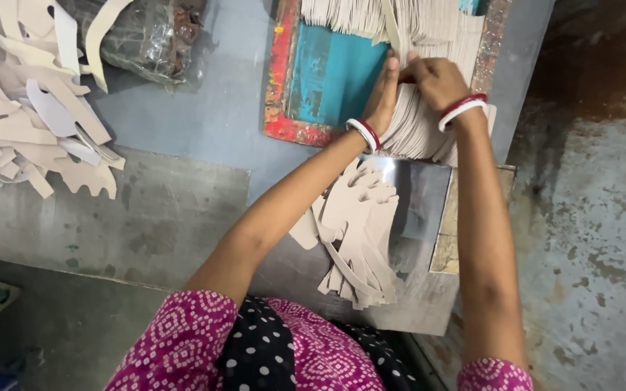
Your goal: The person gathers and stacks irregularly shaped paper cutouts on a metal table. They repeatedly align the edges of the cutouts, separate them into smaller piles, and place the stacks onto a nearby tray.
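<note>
My left hand (384, 93) lies flat-edged against the left side of a fanned row of thin beige cut pieces (420, 130), fingers pointing up. My right hand (435, 80) is curled over the top of the same row, pinching some of the pieces. The row rests on a worn board painted teal and red (327, 80). Both wrists carry red and white bangles. A second pile of beige shaped cut-outs (360, 232) lies closer to me, between my forearms, on a shiny metal sheet (425, 206).
A loose heap of beige and white offcuts (30, 101) covers the left of the grey surface. A crumpled clear plastic bag (146, 32) lies at the top. More stacked pieces (371, 16) sit at the board's far end. Stained concrete floor (595, 217) is at the right.
</note>
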